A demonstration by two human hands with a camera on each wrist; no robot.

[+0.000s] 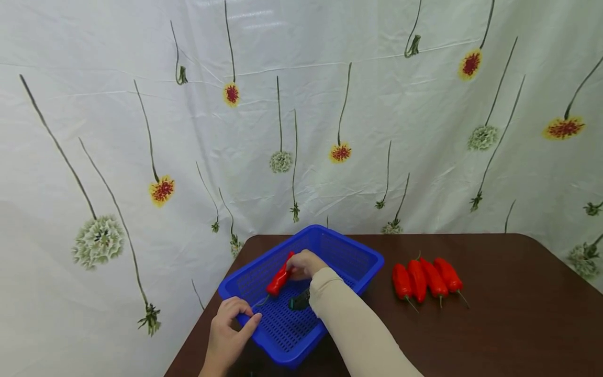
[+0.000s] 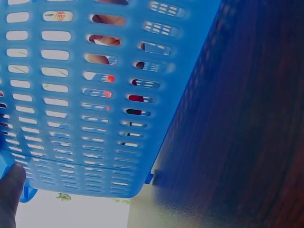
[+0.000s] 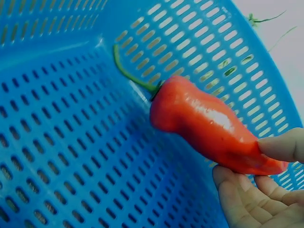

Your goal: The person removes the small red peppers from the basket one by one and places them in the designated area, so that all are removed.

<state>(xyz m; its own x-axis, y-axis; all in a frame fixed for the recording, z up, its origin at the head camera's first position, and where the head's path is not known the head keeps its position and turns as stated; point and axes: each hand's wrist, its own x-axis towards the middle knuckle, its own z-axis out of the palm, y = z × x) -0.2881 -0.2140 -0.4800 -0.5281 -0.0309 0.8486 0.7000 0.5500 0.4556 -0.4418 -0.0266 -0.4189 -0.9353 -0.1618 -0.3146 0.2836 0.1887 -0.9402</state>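
A blue plastic basket (image 1: 287, 335) with slotted walls sits on the table, turned at an angle. My right hand (image 1: 303, 264) reaches inside it and pinches a red pepper (image 3: 199, 126) by its pointed end between thumb and fingers. The pepper's green stem (image 3: 128, 76) points toward the basket's near left corner, beside the slotted wall. At that corner my left hand (image 1: 228, 327) grips the basket rim between thumb and fingers. In the left wrist view a fingertip (image 2: 13, 180) shows at the rim, and bits of red appear through the slots.
Several more red peppers (image 1: 426, 280) lie side by side on the dark brown table (image 1: 509, 314), right of the basket. Behind the table hangs a white curtain (image 1: 301, 178) with printed flowers. A small dark device (image 1: 299, 301) sits at my right wrist.
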